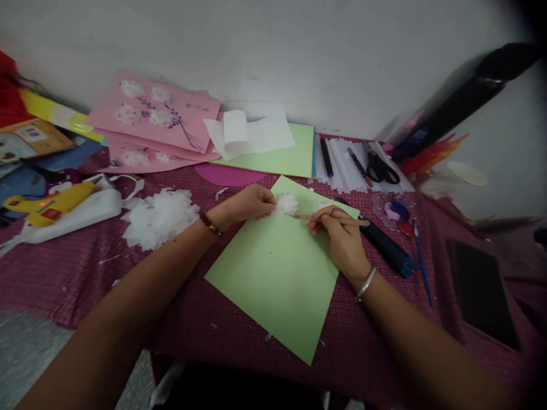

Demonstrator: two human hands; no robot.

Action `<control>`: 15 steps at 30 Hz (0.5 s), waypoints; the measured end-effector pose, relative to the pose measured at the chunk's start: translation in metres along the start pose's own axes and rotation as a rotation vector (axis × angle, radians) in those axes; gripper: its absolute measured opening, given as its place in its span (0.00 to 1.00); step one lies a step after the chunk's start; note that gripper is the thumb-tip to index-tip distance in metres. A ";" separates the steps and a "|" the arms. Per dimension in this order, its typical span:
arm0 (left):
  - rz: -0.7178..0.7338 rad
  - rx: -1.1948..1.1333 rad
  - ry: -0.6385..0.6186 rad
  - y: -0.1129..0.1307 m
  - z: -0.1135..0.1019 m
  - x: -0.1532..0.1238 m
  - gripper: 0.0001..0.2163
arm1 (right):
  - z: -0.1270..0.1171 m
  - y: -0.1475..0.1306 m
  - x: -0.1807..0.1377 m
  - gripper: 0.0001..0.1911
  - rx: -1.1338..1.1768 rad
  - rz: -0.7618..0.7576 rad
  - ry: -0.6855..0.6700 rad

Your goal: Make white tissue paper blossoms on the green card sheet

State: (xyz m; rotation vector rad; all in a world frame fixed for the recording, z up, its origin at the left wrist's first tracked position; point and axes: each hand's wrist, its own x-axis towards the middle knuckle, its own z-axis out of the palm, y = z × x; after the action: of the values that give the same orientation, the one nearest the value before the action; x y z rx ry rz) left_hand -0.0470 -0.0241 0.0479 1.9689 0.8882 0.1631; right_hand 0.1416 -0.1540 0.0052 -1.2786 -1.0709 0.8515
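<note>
A sheet of light green paper [273,267] lies at an angle in front of me. Near its far corner sits a fluffy white paper flower [287,203]. My left hand [252,203] is closed in a pinch at the flower's left edge; what its fingertips hold is hidden. Between the fingers of my right hand [342,239] is a slim wooden stick [316,218], held like a pencil, its thin end pointing left just below the flower. More white paper [323,206] shows behind the right hand, partly hidden.
White paper pieces [160,219] are heaped at left, beside a yellow glue gun [55,202]. Pink flower cards [171,119] and a white paper roll [236,134] lie behind. At right are scissors [380,168], a marker [327,158], a dark blue tool [387,245] and a paintbrush [422,265].
</note>
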 end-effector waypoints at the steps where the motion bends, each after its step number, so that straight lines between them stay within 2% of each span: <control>1: 0.025 0.014 -0.007 0.000 -0.001 0.000 0.05 | 0.000 0.000 0.000 0.07 0.011 0.001 0.010; 4: 0.111 0.123 -0.002 0.000 0.002 0.003 0.06 | 0.000 0.002 0.000 0.07 0.065 -0.007 0.061; 7: 0.180 0.309 0.104 -0.002 0.013 0.009 0.08 | -0.001 0.003 -0.001 0.07 0.100 -0.028 0.104; 10: 0.200 0.424 0.190 -0.002 0.021 0.013 0.10 | 0.000 0.001 -0.003 0.09 0.076 -0.073 0.040; 15: 0.191 0.467 0.205 0.000 0.023 0.012 0.11 | 0.004 -0.004 -0.003 0.09 -0.070 -0.109 -0.078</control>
State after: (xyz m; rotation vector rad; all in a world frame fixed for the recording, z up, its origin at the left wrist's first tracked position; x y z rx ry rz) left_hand -0.0276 -0.0327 0.0326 2.5091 0.9274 0.2922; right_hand 0.1369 -0.1565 0.0088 -1.2415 -1.2303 0.7931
